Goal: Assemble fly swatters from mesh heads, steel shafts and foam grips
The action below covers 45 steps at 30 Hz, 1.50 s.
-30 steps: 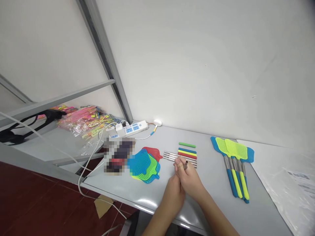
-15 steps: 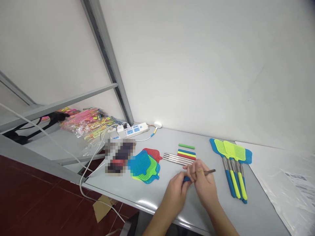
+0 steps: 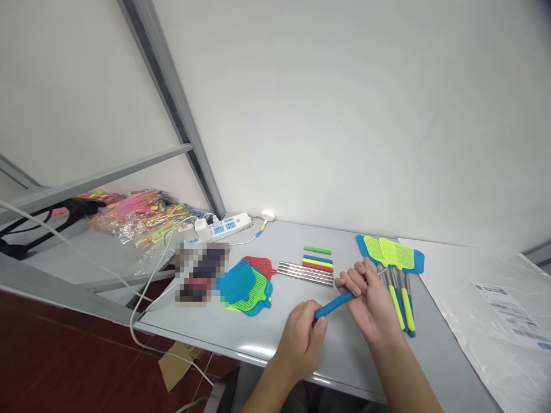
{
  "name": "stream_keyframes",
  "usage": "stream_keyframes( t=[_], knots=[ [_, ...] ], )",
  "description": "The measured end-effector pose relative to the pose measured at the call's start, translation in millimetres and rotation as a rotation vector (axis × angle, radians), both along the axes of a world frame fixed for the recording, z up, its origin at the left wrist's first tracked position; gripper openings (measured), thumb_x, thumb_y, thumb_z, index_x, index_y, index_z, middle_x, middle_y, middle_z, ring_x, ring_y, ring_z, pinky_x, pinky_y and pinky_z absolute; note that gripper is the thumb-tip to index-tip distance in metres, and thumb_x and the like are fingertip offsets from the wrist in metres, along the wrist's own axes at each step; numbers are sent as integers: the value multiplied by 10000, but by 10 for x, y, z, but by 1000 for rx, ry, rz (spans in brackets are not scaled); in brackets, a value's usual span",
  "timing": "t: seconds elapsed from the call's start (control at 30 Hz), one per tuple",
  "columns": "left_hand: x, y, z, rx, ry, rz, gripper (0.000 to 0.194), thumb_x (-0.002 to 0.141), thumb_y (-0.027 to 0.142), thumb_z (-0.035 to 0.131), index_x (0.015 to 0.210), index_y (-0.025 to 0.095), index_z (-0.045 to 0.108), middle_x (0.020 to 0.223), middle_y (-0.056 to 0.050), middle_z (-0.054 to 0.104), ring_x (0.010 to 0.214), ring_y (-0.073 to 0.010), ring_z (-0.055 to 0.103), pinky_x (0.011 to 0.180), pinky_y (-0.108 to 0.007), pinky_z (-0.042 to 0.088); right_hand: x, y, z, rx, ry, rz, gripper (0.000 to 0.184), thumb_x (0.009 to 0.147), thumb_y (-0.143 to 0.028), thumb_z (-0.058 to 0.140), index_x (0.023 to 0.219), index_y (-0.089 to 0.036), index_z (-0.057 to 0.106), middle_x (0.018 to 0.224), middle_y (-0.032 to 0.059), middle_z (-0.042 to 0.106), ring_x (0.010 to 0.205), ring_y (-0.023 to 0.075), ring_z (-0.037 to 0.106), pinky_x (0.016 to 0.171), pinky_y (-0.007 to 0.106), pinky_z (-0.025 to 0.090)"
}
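Note:
A blue handle grip (image 3: 331,304) slants up to the right between my hands, with a thin metal rod tip showing beyond the right one. My left hand (image 3: 300,341) is closed around the grip's lower end. Curled fingers of my right hand (image 3: 371,301), palm turned upward, wrap its upper end. Behind them lie several metal rods (image 3: 303,273) side by side, next to a red grip (image 3: 318,267) in a row with yellow and blue ones. A green grip (image 3: 317,250) lies farther back. To the left, fly swatter heads overlap: red (image 3: 263,266), blue (image 3: 236,281) and green (image 3: 259,289).
Assembled fly swatters (image 3: 394,253) with blue and yellow grips lie at right, beside a white plastic sheet (image 3: 465,269). A power strip (image 3: 232,225) with cables and a pixelated patch are at left. Bagged colourful items (image 3: 138,215) sit behind the metal frame (image 3: 172,109).
My hands opened from being clasped together, uncovering the blue grip. My right hand moved right and turned palm up; the left stays closed on the lower end. The view shifted slightly.

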<state>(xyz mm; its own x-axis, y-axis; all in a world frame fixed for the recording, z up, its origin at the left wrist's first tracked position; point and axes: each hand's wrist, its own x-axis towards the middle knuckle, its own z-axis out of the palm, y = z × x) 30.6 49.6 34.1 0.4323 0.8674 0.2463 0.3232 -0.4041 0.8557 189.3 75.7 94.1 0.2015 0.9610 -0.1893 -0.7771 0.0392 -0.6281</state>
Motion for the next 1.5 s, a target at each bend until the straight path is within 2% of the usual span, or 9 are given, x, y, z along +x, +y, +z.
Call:
stream_keyframes(
  t=[0.23,0.43,0.6,0.73,0.87,1.0,1.07,1.23,1.5],
  knots=[
    [-24,8,-2,184,17,7,247,942,259,399,710,219,322,634,24,374,595,-144,407,585,-289,266,2,19,-75,-32,52,47,323,910,-446,572,711,-225,445,511,-106,133,467,102,202,637,292,438],
    [4,-30,-75,170,-35,42,253,949,234,369,709,225,291,615,36,331,556,-134,384,551,-286,239,-30,9,-17,-12,177,57,272,919,-370,580,724,-207,481,528,-101,141,486,88,232,643,254,447],
    [55,-49,-84,99,-7,10,230,968,264,365,742,220,366,644,22,420,592,-141,438,564,-268,291,-214,-79,-27,13,78,70,236,927,-441,531,834,-225,527,627,-70,343,551,90,373,664,286,472],
    [27,11,-12,83,63,-26,205,991,276,337,978,195,526,812,-35,596,713,-167,551,635,-265,369,-406,-172,-125,25,-159,53,295,942,-528,450,896,-244,517,655,-56,387,545,101,397,560,270,431],
    [-268,120,-8,157,236,40,262,966,370,444,828,202,590,785,-31,616,715,-167,571,646,-265,381,-363,-226,-177,11,-581,38,332,945,-576,396,975,-260,494,591,-84,292,466,91,285,460,234,315],
    [-805,200,-55,117,211,506,278,970,406,423,847,211,579,797,-17,617,753,-169,576,714,-275,401,-171,-234,-239,-19,-1304,189,346,939,-567,410,904,-247,534,614,-47,434,551,128,406,524,252,319],
    [-1036,217,-70,42,259,711,284,948,468,446,862,223,560,743,3,586,710,-173,562,679,-277,396,-111,-230,-333,-18,-1526,262,351,945,-544,403,851,-242,554,693,-11,557,653,165,513,600,275,377],
    [-1219,256,-66,-49,520,807,315,893,556,480,871,243,508,772,4,574,754,-206,576,610,-275,351,-124,-257,-640,49,-1747,311,324,973,-448,355,1077,-272,606,1076,38,673,936,229,631,732,314,467],
    [-1139,337,1,-138,667,771,277,901,516,449,982,253,479,942,-37,646,778,-226,617,567,-272,303,-143,-303,-892,198,-1942,207,314,991,-332,341,1188,-242,568,961,58,625,889,214,620,703,329,510]
  ],
)
